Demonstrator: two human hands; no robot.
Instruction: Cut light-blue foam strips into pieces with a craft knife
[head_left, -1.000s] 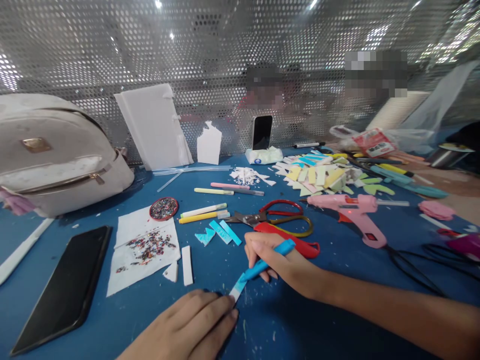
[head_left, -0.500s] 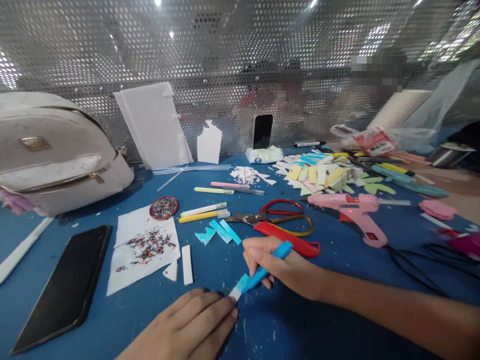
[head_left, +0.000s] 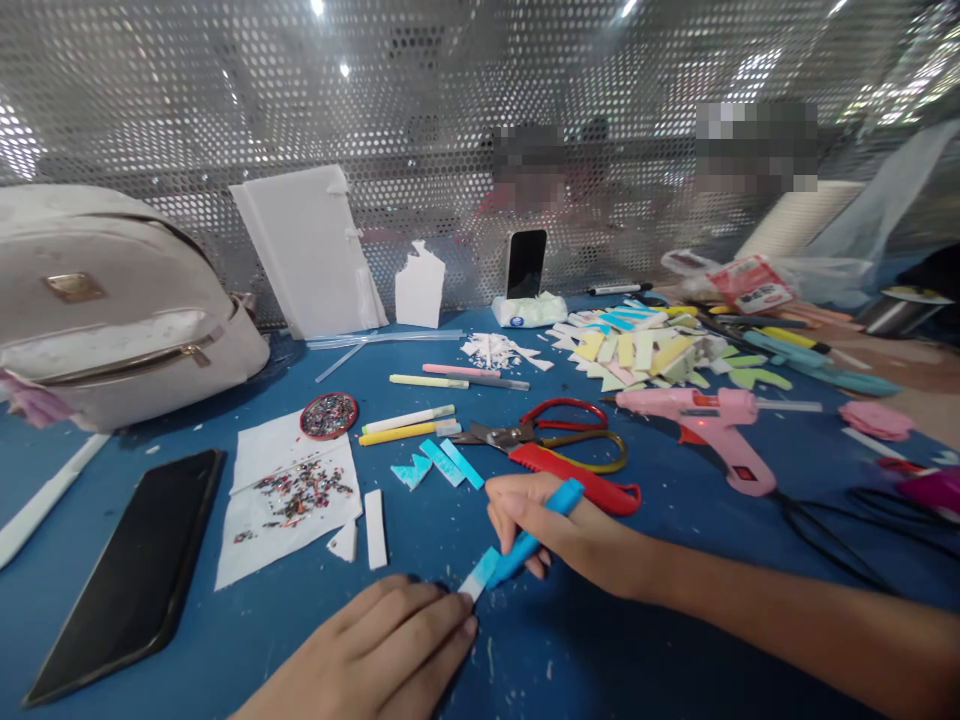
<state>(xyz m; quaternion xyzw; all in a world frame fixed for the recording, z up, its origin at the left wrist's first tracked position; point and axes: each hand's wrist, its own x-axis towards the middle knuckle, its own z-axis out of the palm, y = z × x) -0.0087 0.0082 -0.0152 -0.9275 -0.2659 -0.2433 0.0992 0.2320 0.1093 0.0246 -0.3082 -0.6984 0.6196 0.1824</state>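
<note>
My right hand [head_left: 559, 525] is closed around a blue marker [head_left: 517, 562], its tip against a small white strip [head_left: 475, 583]. The strip's far end is coloured blue, while the end towards me is white. My left hand [head_left: 382, 640] presses that near end onto the table with its fingertips, fingers together. Just beyond lie several blue-coloured pieces [head_left: 442, 463]. A plain white strip [head_left: 376, 530] and a small white offcut [head_left: 343, 541] rest left of my hands. Near my right knuckles are red-handled scissors [head_left: 517, 435] and a red box cutter [head_left: 577, 480].
A pink glue gun [head_left: 697, 410] with a black cord lies at right. Behind it is a pile of coloured pieces [head_left: 637, 345]. Several markers [head_left: 409, 418] lie mid-table. At left are a black phone [head_left: 127, 570], a paper sheet with beads [head_left: 255, 545] and a pale backpack [head_left: 120, 300].
The marker has shifted slightly along the strip's edge in my right hand, and more of the strip's blue part shows. My left hand stays in place.
</note>
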